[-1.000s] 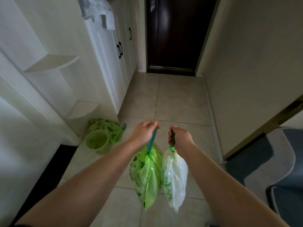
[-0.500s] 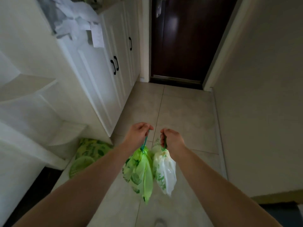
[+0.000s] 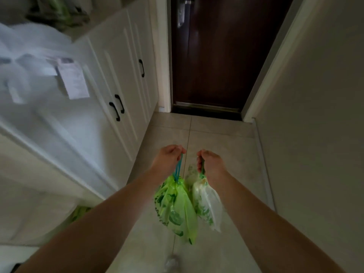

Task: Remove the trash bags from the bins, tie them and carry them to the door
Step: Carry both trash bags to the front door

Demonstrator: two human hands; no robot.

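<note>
My left hand [image 3: 169, 157] is closed around the blue drawstring of a bright green trash bag [image 3: 178, 209], which hangs tied below it. Beside it, my right hand [image 3: 209, 161] grips the green drawstring of a whitish trash bag with green print [image 3: 206, 203], also hanging. The two bags dangle side by side and touch, above the tiled floor [image 3: 220, 146]. A dark brown door [image 3: 216, 56] stands closed straight ahead at the end of the hallway, with a metal handle [image 3: 184, 10] at its upper left.
White cabinets with black handles [image 3: 117, 107] line the left side. Papers [image 3: 73, 79] hang off the cabinet's top edge. A plain wall [image 3: 315, 115] bounds the right. Something green [image 3: 80, 211] lies on the floor by the cabinet base at lower left.
The view has advanced down the hallway: the door is closer and larger. The green bin and bag on the floor have slipped almost out of sight. Both hands keep holding their bags.
</note>
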